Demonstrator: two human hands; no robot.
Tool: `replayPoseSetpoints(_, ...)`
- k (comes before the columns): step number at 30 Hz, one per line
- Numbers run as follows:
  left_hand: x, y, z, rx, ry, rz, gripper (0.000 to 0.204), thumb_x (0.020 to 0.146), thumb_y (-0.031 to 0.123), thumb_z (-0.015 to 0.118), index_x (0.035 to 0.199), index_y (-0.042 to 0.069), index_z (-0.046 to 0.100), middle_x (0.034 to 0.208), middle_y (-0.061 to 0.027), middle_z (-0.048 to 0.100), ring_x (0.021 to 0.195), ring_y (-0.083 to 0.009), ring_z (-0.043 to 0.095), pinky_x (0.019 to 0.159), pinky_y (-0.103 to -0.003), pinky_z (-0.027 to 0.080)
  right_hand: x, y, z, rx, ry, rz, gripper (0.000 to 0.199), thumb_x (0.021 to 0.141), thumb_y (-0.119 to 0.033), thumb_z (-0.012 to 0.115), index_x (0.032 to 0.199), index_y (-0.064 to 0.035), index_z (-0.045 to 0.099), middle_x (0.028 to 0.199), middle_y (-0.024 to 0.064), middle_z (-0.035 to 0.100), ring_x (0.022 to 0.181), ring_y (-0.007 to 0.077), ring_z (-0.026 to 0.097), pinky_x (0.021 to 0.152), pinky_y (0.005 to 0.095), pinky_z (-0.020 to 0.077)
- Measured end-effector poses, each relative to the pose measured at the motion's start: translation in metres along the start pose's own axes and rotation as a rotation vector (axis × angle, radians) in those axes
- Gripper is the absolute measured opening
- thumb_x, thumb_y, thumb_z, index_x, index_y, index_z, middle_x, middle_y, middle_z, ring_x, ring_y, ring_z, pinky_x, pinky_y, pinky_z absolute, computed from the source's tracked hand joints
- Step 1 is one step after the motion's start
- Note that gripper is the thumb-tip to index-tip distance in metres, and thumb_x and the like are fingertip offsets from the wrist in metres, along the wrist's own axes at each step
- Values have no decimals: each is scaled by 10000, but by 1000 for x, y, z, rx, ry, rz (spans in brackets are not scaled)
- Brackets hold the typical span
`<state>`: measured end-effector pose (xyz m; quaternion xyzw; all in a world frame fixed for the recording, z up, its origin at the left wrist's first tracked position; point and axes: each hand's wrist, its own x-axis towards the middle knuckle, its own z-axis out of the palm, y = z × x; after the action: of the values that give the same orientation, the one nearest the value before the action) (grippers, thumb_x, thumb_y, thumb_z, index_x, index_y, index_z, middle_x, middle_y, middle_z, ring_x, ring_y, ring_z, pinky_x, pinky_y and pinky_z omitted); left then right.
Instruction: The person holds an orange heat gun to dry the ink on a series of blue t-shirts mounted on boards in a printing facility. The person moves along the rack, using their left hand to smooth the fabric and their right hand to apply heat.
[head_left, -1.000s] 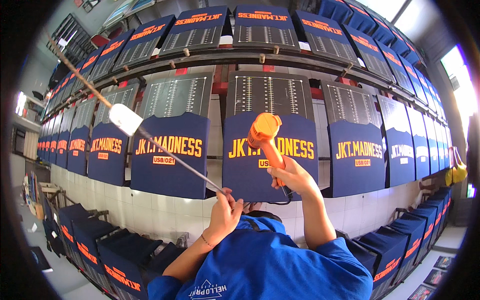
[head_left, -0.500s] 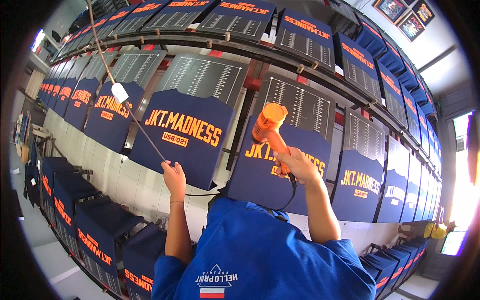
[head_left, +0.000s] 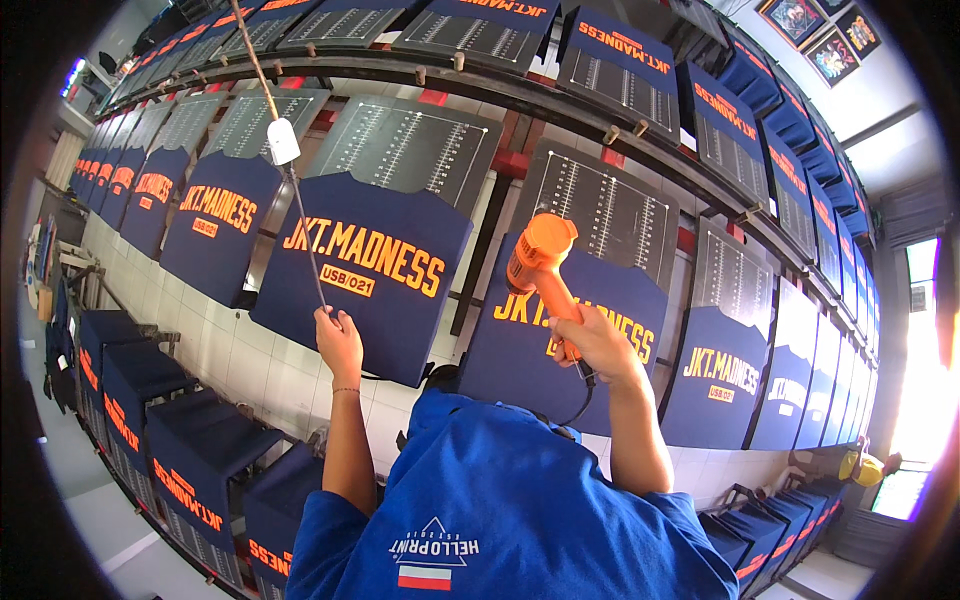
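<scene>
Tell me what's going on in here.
A person is among rows of navy printed shirts laid over boards. The right hand holds an orange heat gun by its handle, in front of one shirt. The left hand grips a thin, straight cord with a white block farther up it. Whether the heat gun is running doesn't show.

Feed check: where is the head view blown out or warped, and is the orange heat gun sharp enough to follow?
Head view: the window at right is blown out, glare whitens boards on that side; rows of shirts curve toward the rim; the orange heat gun in the right hand reads clearly, without obvious blur.
</scene>
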<state>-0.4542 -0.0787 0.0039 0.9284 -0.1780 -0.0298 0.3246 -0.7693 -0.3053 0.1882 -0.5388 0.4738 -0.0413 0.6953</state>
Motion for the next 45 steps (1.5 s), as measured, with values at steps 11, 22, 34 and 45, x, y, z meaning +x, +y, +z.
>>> replayPoseSetpoints(11,6,7,-4,-9,58,8,596,954,141,574,1453,-77,332,1170,-190,534,971,-285,561,908,-409,487,-30,9,0,-102,-70,120,275,918,-202,642,1029,38,564,811,61,600,620,133,630,571,270,526)
replayPoseSetpoints(22,-6,25,7,239,190,410,663,943,171,569,1504,-43,289,1567,-274,276,1442,-458,278,1185,-531,253,-33,2,19,-121,-92,98,308,934,-229,655,1001,53,553,808,71,610,654,134,647,569,271,537)
replayPoseSetpoints(34,23,36,42,368,53,670,632,968,234,571,1490,-30,333,1578,-242,285,1480,-418,234,1207,-517,225,-41,15,-2,-111,-32,102,286,937,-220,638,1008,41,546,801,71,610,650,126,641,561,266,526)
replayPoseSetpoints(45,31,2,48,459,-4,91,677,1049,389,375,1508,-92,246,1586,-301,213,1492,-438,170,1227,-495,146,-11,3,-9,-60,76,-9,248,938,-223,624,944,17,564,753,55,603,620,133,630,561,279,517)
